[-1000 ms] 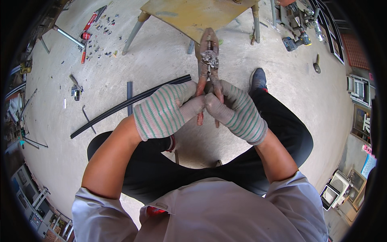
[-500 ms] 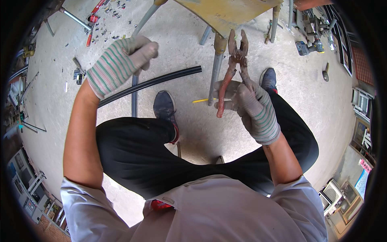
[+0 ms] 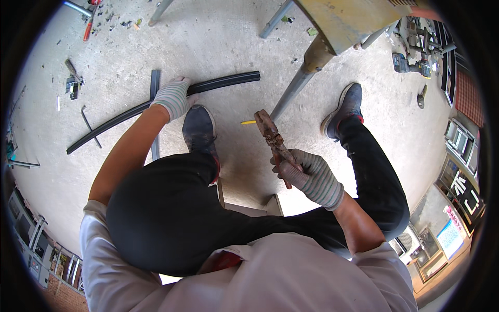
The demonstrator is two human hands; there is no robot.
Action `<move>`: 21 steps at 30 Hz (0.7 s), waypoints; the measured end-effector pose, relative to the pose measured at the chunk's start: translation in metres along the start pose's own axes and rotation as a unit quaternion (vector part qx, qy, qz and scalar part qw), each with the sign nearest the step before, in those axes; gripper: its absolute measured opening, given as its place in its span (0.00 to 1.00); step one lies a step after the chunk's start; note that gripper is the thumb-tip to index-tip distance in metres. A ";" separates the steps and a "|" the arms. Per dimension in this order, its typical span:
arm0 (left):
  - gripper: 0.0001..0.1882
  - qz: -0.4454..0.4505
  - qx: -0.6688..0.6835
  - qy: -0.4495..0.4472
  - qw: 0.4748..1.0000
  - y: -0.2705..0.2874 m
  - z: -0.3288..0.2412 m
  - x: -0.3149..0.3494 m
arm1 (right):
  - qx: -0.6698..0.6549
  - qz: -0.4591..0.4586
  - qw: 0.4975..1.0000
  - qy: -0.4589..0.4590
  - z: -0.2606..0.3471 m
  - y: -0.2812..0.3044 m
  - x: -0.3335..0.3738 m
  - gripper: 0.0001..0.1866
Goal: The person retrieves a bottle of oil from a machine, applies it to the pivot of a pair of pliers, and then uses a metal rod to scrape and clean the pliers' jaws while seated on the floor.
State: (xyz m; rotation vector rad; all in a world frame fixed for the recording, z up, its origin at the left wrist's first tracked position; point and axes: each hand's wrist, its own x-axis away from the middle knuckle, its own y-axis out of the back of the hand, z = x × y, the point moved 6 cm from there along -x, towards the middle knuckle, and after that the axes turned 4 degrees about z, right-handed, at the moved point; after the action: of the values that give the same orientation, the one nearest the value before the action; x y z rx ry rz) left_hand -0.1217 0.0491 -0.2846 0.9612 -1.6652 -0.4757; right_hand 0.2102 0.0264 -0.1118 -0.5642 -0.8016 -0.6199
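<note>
A long black grooved strip [image 3: 228, 81] lies bowed on the floor, crossing over a second straight dark strip [image 3: 155, 86]. My left hand [image 3: 174, 99], in a striped knit glove, reaches down to the long strip near that crossing, its fingers and thumb closed around it. In my right hand [image 3: 318, 179], gloved alike, is a pair of rusty pliers [image 3: 271, 134] with red-covered handles. The hand is closed on the handles, and the pliers' head points up and to the left, seen nearly edge-on. A thin yellow stick [image 3: 248, 122] lies on the floor beyond the pliers.
A worn yellowish stool or table top [image 3: 348, 21] on metal legs stands ahead to the right. A cordless drill [image 3: 410, 65] rests at the far right. On the left lie a bent metal rod [image 3: 90, 126], a small dark tool [image 3: 73, 83] and a red-handled tool [image 3: 88, 31].
My left hand has gone from raised in the air down onto the long black strip. The pliers have come lower and closer to me, tilting left and turning edge-on. My view has shifted.
</note>
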 end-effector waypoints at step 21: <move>0.19 -0.178 0.198 -0.051 0.963 0.161 -0.022 0.141 | 0.140 0.010 0.959 0.247 0.091 -0.023 0.063 0.09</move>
State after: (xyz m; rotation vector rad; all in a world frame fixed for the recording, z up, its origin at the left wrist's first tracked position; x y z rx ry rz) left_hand -0.1675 0.0361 -0.0750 1.5709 -1.7212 -0.4406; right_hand 0.1851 0.0533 -0.0044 -0.1422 -0.3983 -0.5831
